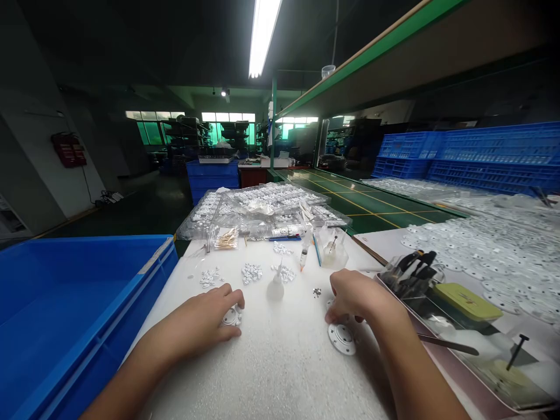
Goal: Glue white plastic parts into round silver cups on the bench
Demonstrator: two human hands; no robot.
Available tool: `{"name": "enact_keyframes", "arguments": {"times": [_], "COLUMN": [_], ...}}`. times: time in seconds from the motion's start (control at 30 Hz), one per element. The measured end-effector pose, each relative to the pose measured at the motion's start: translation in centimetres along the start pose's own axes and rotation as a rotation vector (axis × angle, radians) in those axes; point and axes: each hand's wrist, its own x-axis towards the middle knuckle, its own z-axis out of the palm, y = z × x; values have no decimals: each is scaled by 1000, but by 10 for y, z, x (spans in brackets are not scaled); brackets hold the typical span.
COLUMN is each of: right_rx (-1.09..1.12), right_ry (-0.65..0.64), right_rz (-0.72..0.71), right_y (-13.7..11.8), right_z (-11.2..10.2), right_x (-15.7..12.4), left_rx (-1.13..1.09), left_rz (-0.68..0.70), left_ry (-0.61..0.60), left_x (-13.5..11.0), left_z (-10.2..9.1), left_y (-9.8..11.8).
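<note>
Head view: I can read no writing or brand anywhere; the red box on the wall at upper left is too blurred to make out. My left hand lies low and left of centre on the white foam mat, fingers curled around a small white round part, thumb and forefinger pinching its rim. My right hand, just right of centre, rests knuckles up with fingertips pressed to the mat over something I cannot make out; whether it grips anything I cannot tell. Just below it lies one grey metal disc with small holes, flat on the mat. Above the hands I count three little heaps of white parts, one small squeeze bottle and one syringe. At lower left stands one blue crate. At right a clear tray holds black-handled tools and a yellow-green flat tin. Blue crates are stacked at upper right.
</note>
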Motion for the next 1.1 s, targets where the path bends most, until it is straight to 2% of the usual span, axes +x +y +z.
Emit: {"name": "enact_keyframes", "arguments": {"times": [0.1, 0.17, 0.3, 0.4, 0.47, 0.57, 0.7, 0.8, 0.9, 0.93, 1.03, 1.1], "right_rx": [63, 118, 286, 411, 432, 448, 661, 864, 949, 909, 810, 778], "right_ry": [1, 12, 112, 157, 124, 40, -108, -262, -360, -395, -428, -359], "right_rz": [-30, -61, -175, -295, -372, -477, -682, -835, -867, -850, -848, -853], "right_y": [3, 6, 6, 5, 9, 21, 32, 15, -18, -29, -50, -55], "right_z": [1, 4, 13, 15, 10, -4, -18, -17, -4, 3, 22, 31], "right_x": [0, 1, 6, 7, 5, 0, -10, -19, -23, -23, -20, -17], "left_rx": [-53, -74, -16, -22, -53, -84, -58, -21, -10, -12, -29, -107], "left_rz": [-20, -71, -223, -254, -249, -221, -145, -92, -94, -97, -100, -104], "left_ry": [-11, 40, 313, 434, 443, 384, 315, 321, 362, 379, 431, 470], "left_x": [2, 4, 12, 17, 21, 28, 37, 43, 48, 49, 47, 43], "left_z": [-5, -10, -18, -18, -17, -14, -8, -3, 1, 2, 2, 0], "left_y": [-5, -12, -31, -45, -52, -57, -55, -55, -57, -58, -55, -47]}}
